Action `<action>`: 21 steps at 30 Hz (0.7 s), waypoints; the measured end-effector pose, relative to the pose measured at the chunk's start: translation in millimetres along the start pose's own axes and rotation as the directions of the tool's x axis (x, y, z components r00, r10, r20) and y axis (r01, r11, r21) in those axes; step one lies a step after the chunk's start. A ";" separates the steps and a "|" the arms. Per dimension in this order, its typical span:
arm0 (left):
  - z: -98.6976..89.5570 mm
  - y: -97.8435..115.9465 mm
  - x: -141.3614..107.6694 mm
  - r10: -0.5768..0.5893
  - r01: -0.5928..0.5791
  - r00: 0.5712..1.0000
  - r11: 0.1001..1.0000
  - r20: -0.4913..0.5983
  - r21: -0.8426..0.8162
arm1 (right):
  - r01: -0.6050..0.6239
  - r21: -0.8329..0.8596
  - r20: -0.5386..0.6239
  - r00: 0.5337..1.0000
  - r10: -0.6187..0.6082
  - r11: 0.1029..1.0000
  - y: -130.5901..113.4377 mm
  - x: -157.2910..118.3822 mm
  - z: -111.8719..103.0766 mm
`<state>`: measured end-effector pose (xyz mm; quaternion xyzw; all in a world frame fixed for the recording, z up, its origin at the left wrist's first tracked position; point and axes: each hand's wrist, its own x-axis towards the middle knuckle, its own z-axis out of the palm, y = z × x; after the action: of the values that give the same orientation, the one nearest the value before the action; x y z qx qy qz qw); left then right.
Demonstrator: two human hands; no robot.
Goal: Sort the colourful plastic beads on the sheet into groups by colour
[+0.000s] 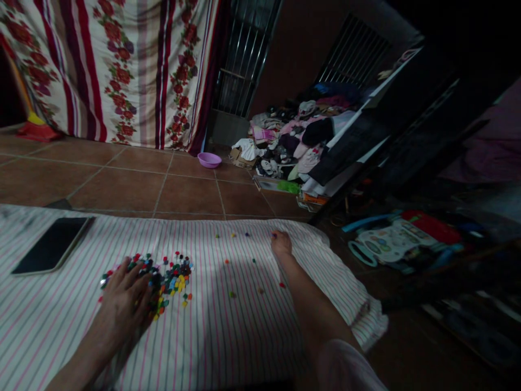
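My left hand (pixel 126 296) rests with its fingers spread over the left part of a pile of small coloured pieces (pixel 175 279) on a striped cloth (pixel 195 336). Farther right, my right hand (pixel 281 243) has its fingers pinched together at the cloth, and a small dark piece (pixel 274 235) shows at the fingertips. Between the hands, several single pieces lie spaced apart, among them a blue one (pixel 246 234), an orange one (pixel 227 261) and a light green one (pixel 232 295). A red piece (pixel 282 285) sits just left of my right forearm.
A tablet or phone (pixel 52 245) with a dark screen lies at the cloth's left. On the tiled floor (pixel 122 184) beyond stand a purple basin (pixel 209 159) and a heap of clothes (pixel 301 133). A floral curtain (pixel 138 70) hangs behind.
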<state>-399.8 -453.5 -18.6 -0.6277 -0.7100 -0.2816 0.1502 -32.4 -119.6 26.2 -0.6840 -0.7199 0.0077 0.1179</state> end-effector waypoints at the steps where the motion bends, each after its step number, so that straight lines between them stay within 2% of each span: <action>1: 0.5 0.2 0.0 0.001 -0.001 1.000 1.000 0.006 0.001 | 0.016 0.003 0.003 1.000 -0.016 1.000 -1.3 1.8 0.7; 11: 5.7 0.2 -1.0 -0.019 0.019 1.000 1.000 -0.004 0.003 | 0.129 0.037 0.043 0.990 -0.131 0.991 -34.1 -0.1 15.2; 17: 7.4 0.2 -2.4 -0.038 0.036 0.999 0.998 -0.031 -0.055 | 0.154 0.061 0.057 0.986 -0.157 0.986 -31.2 -3.5 11.6; 21: 8.6 0.8 -3.2 -0.027 0.026 0.999 0.999 -0.035 -0.025 | 0.176 0.089 0.067 0.981 -0.182 0.980 -25.3 -2.9 7.7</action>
<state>-397.3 -451.0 -27.0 -0.6150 -0.7119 -0.3035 0.1512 -58.6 -122.9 22.7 -0.6103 -0.7813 0.0525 0.1194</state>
